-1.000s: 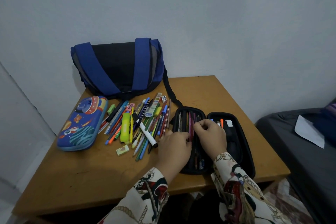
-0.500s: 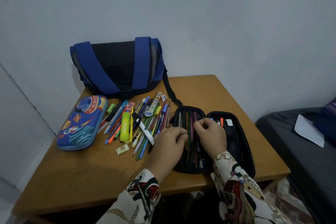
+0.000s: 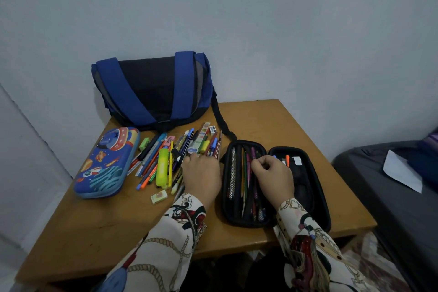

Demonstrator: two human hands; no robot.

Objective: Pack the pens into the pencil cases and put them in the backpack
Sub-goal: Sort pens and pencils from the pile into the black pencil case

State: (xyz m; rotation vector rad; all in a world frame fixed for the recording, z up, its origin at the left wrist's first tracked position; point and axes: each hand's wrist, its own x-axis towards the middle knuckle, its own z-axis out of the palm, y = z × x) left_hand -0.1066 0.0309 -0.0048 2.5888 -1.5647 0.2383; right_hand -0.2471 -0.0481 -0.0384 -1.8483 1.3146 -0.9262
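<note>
Two pencil cases (black one [image 3: 275, 185] open), one backpack [image 3: 154, 87], left hand [image 3: 202, 175] on loose pens [image 3: 166, 156], right hand [image 3: 275, 174] fingers pinching.

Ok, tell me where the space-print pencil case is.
In the head view, the space-print pencil case lies closed at the table's left edge, just left of the loose pens and in front of the blue backpack.

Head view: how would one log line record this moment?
left hand: reaching into loose pens | right hand: pinching pen in open black zip case | blue rocket-print case: closed
</note>
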